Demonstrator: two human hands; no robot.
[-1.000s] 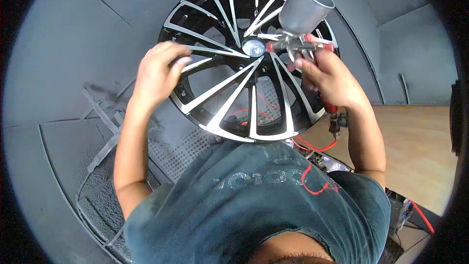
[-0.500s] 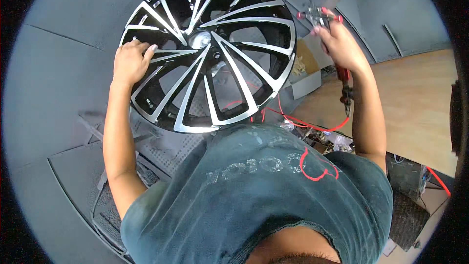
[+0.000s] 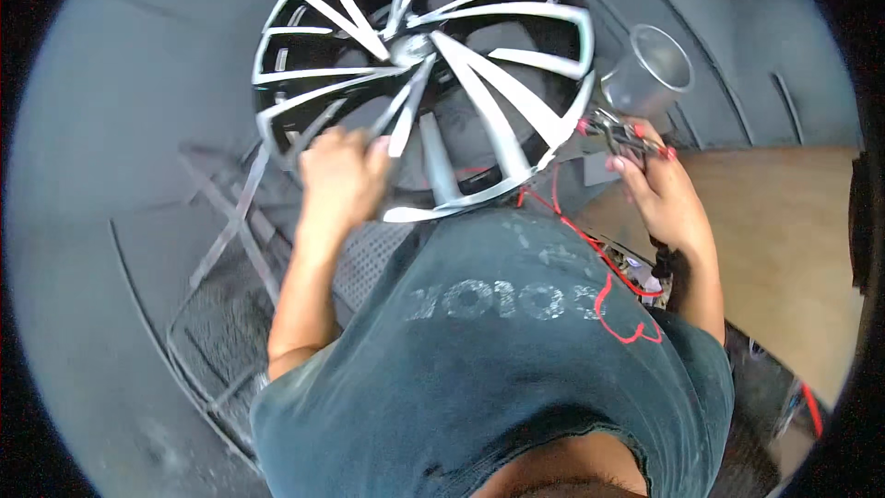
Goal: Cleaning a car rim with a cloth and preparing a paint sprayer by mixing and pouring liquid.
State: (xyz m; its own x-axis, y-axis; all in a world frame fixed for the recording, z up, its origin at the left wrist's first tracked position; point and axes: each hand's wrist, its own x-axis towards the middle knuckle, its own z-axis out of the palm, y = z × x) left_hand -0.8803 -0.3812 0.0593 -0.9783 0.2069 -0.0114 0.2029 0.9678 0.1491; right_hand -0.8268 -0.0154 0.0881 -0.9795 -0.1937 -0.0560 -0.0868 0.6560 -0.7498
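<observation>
Wheel of glossy black and silver metal spans the upper middle of the view, in front of the person's chest, its round silver hub facing up between the narrow spokes. The left hand is at the wheel's lower left edge, fingers curled toward the spokes; it is blurred, so I cannot tell how far its grip is open or whether it has hold of the rim.

The right hand has its grip closed around a silver metal spray gun with red fittings, whose front end is just beside the wheel's right edge; contact cannot be made out. Above the gun sits a grey, see-through-looking round cup, its open mouth turned toward the camera. Grey inner wall shows through the mouth, but what the cup contains cannot be told.

Below the wheel's right side runs a thin red hose. Crossed grey metal bars stand at left, near a grey perforated sheet; a pale wood-coloured panel lies at right.
</observation>
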